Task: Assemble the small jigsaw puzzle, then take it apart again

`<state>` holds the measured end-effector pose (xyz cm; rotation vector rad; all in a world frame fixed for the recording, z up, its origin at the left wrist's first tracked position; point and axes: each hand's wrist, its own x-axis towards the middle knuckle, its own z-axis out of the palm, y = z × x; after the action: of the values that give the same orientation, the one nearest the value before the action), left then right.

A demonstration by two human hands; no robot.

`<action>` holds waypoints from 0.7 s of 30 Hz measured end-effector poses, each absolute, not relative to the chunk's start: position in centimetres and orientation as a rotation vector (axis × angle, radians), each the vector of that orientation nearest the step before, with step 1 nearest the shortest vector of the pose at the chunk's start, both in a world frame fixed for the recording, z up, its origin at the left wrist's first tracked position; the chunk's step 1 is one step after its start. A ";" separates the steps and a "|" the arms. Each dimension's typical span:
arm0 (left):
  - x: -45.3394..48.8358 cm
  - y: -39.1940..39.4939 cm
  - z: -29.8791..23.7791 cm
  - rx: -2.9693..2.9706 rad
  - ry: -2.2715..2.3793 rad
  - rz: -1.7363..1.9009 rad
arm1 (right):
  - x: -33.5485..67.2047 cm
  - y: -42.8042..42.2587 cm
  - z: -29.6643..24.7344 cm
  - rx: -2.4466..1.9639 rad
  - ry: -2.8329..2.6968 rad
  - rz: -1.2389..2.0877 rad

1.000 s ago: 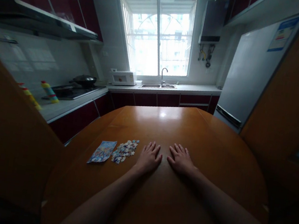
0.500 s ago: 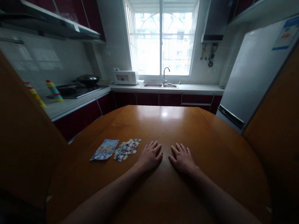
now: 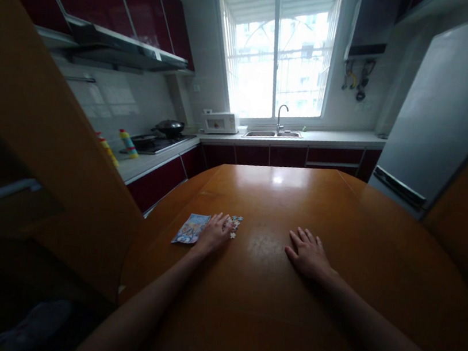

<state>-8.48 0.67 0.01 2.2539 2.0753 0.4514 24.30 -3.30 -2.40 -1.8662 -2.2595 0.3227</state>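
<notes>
My left hand [image 3: 214, 234] lies over a heap of jigsaw puzzle pieces [image 3: 235, 225], fingers stretched out and covering most of the heap. Several loose pieces show past its fingertips and thumb. Just left of that hand is a blue printed picture sheet [image 3: 191, 229], flat on the wooden table [image 3: 260, 295]. My right hand [image 3: 308, 254] rests palm down on the bare tabletop, fingers spread, with nothing in it. A wide gap separates the two hands.
Behind the table runs a counter with a sink [image 3: 272, 135] and a white microwave [image 3: 220, 122]. A wok [image 3: 170, 127] stands on the stove at left, near yellow bottles [image 3: 128, 143]. The fridge [image 3: 438, 111] is at right.
My left hand has moved left, from beside the puzzle pieces onto them. The right hand stays on the table. The whole view has shifted, so the room appears further right.
</notes>
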 end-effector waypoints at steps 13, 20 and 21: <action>-5.3 3.0 -0.7 2.361 1.903 0.373 | 24.3 -3.2 -2.6 -1.866 -2.262 0.319; -1.7 -0.7 -0.2 2.592 1.455 0.313 | 24.4 -2.9 -2.7 -1.793 -2.147 0.344; -1.3 -1.8 -0.2 2.616 1.387 0.297 | 24.3 -2.9 -2.8 -1.787 -2.130 0.347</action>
<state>-1.28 -1.80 -0.17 2.6160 1.3873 0.2973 24.34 -2.91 -2.76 -1.7865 -2.1304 0.3471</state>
